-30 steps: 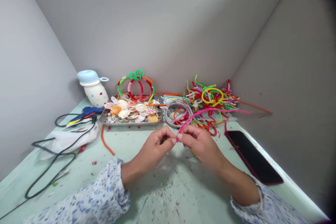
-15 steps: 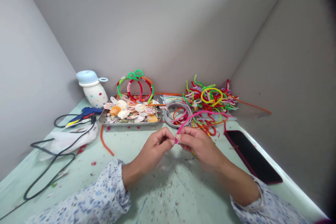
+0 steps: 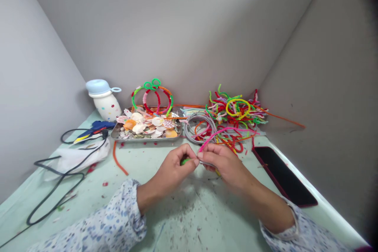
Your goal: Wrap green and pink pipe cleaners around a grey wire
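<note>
My right hand (image 3: pixel 226 161) pinches a bright pink pipe cleaner (image 3: pixel 217 134), whose long end bends up and away to the right over the wire coil. A thin grey strand, like wire, shows under the right fingertips. Close against it, my left hand (image 3: pixel 177 165) is closed in a pinch, with a bit of green pipe cleaner (image 3: pixel 185 161) showing between thumb and fingers. Both sets of fingertips meet above the table; what lies between them is mostly hidden. Just beyond the hands rests the coil of grey wire (image 3: pixel 186 130).
A metal tray (image 3: pixel 147 139) of seashells holds joined pipe-cleaner rings (image 3: pixel 144 104). Piled pipe cleaners (image 3: pixel 218 106) lie at the back right, a phone (image 3: pixel 283 175) at the right edge. On the left are a white bottle (image 3: pixel 108 106), a black cable (image 3: pixel 44 201) and an orange pipe cleaner (image 3: pixel 118 161).
The pink pipe cleaner's free end has shifted slightly lower, and its tip no longer shows between the fingertips. Green now shows inside my left hand. Both hands stay nearly in place.
</note>
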Demonstrator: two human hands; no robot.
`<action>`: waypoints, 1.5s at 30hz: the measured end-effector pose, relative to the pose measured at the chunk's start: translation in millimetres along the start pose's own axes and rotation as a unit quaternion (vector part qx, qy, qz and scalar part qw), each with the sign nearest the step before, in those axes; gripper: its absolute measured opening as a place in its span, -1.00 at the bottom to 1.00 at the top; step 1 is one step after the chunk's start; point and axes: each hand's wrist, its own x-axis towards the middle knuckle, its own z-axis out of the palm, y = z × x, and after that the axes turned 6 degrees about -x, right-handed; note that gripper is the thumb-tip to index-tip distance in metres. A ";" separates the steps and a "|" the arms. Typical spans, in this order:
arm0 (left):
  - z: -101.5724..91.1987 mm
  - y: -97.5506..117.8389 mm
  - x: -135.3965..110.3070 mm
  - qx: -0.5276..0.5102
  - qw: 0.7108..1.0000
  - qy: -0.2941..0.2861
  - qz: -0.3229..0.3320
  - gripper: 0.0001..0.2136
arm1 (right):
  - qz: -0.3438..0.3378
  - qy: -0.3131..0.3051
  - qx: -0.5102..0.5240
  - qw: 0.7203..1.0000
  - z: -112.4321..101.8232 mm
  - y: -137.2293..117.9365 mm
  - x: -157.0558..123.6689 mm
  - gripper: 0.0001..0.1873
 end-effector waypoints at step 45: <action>1.3 -40.4 5.8 -0.333 0.928 0.071 -0.151 -0.79 | -0.267 0.077 -0.213 0.937 -3.4 53.7 15.7 -0.85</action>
